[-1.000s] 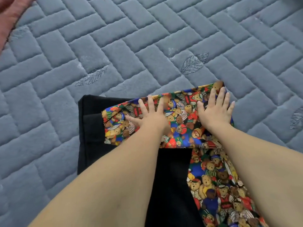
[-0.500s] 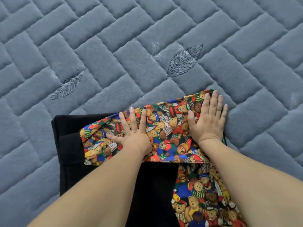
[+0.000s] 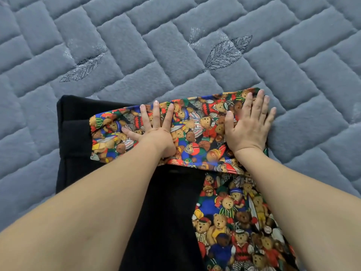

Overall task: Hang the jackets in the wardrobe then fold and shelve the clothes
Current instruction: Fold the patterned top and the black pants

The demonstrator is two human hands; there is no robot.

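A garment of black cloth (image 3: 78,145) and bright teddy-bear print (image 3: 197,132) lies on the quilt. Its printed part is folded sideways into a band across the top, over the black cloth. My left hand (image 3: 156,130) presses flat on the middle of that band, fingers straight and spread. My right hand (image 3: 250,122) presses flat on the band's right end, close to its edge. More bear print (image 3: 234,222) runs down toward me between my forearms, beside black cloth.
A grey-blue quilted bed cover (image 3: 175,45) with stitched leaf motifs (image 3: 226,53) fills the whole view around the garment. The wardrobe, shelves and other clothes are out of view.
The view has shifted, so the garment sits lower and left in frame. Both hands stay flat on the printed band; the right hand has slid slightly toward its right end.
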